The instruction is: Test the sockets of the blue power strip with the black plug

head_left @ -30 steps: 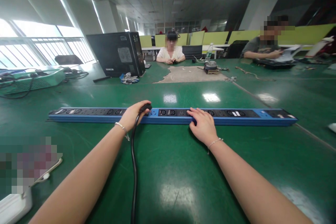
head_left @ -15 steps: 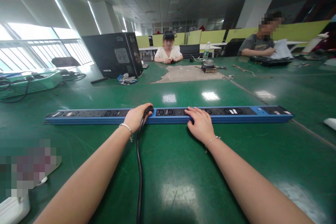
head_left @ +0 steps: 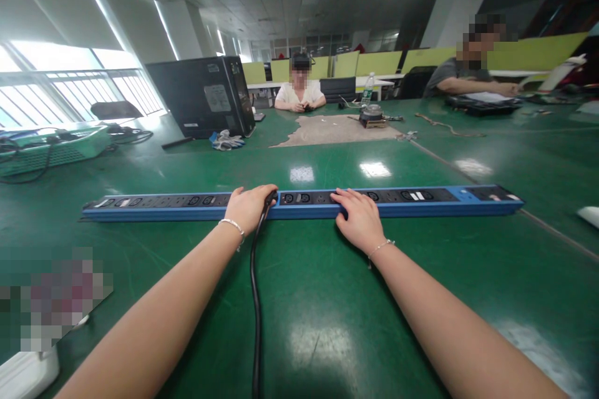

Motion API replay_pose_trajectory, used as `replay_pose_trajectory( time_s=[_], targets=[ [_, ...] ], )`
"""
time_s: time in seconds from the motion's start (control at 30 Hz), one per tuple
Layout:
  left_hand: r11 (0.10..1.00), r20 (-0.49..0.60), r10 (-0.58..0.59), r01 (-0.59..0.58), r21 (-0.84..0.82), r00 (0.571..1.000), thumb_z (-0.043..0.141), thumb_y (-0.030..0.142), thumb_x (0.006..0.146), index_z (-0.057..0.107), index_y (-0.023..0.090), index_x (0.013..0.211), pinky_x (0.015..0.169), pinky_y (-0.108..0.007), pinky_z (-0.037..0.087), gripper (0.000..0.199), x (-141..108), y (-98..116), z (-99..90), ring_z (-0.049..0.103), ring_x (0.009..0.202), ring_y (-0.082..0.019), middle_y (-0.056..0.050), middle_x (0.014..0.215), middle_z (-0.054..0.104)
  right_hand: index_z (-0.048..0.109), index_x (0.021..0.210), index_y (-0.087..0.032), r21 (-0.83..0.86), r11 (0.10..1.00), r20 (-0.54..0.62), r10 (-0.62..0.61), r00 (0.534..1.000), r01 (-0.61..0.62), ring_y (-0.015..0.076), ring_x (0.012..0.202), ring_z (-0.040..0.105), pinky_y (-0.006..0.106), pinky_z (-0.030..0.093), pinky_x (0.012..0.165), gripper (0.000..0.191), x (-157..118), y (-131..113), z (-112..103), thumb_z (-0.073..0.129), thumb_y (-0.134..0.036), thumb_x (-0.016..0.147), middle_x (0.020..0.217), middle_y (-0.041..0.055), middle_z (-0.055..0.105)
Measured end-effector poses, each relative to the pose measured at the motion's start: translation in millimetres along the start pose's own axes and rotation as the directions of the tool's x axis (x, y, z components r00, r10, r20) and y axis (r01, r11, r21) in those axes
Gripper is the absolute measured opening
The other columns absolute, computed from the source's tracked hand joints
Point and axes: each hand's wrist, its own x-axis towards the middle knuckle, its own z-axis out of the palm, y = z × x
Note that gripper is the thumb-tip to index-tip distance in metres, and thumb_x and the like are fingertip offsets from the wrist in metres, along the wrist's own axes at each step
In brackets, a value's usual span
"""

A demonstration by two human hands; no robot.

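Note:
A long blue power strip (head_left: 309, 212) with black sockets lies crosswise on the green table (head_left: 318, 287). Left of its middle, my left hand (head_left: 249, 207) is closed around the plug end of a black power cord (head_left: 255, 299). The plug is at the strip's top face; my fingers hide most of it, so how deep it sits cannot be seen. The cord runs down from there towards me. My right hand (head_left: 359, 215) rests on the strip right of the middle, fingers spread over the sockets and gripping nothing.
At the back left stand a black computer case (head_left: 201, 96), gloves (head_left: 227, 140) and a green basket of cables (head_left: 60, 153). A tape roll (head_left: 371, 113) and a bottle (head_left: 368, 88) are further back. Two people sit across the table. A white object (head_left: 30, 371) is at near left.
My left hand has shifted slightly to the right with the plug, and the cord has swung right with it. My right hand stays on the strip. The person at right has lowered the paper.

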Motion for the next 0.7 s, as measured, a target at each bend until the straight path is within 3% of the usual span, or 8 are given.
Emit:
replay_pose_trajectory(
  time_s=[0.37, 0.5, 0.7],
  targets=[
    [1.000, -0.017, 0.010, -0.010, -0.019, 1.000, 0.038, 0.039, 0.088, 0.048, 0.032, 0.119, 0.099, -0.048, 0.031, 0.033, -2, -5, 6.4, 0.060, 0.101, -0.022, -0.002, 0.114, 0.065, 0.059, 0.115, -0.027, -0.003, 1.000, -0.006, -0.018, 1.000, 0.018, 0.0216, 0.120, 0.045, 0.046, 0.030, 0.102, 0.046, -1, 1, 0, 0.048, -0.014, 0.072, 0.126, 0.0012, 0.057],
    [0.995, -0.098, -0.009, -0.001, -0.101, 0.995, 0.037, 0.035, 0.088, 0.049, 0.027, 0.119, 0.094, -0.040, 0.038, 0.034, -6, 0, 13.6, 0.058, 0.103, -0.020, -0.005, 0.117, 0.061, 0.058, 0.116, -0.026, -0.021, 1.000, 0.001, -0.014, 1.000, 0.014, 0.0217, 0.120, 0.045, 0.046, 0.030, 0.102, 0.046, -1, 0, -1, 0.047, -0.014, 0.072, 0.126, 0.0011, 0.057],
    [0.990, -0.186, 0.015, -0.041, -0.137, 0.982, 0.041, 0.037, 0.087, 0.046, 0.025, 0.123, 0.098, -0.044, 0.035, 0.038, -9, -2, 24.9, 0.052, 0.113, -0.022, -0.008, 0.121, 0.058, 0.055, 0.119, -0.024, -0.027, 1.000, -0.006, -0.014, 1.000, 0.014, 0.0209, 0.120, 0.046, 0.044, 0.031, 0.102, 0.048, -1, -1, -1, 0.047, -0.014, 0.073, 0.125, 0.0025, 0.058]
  ],
)
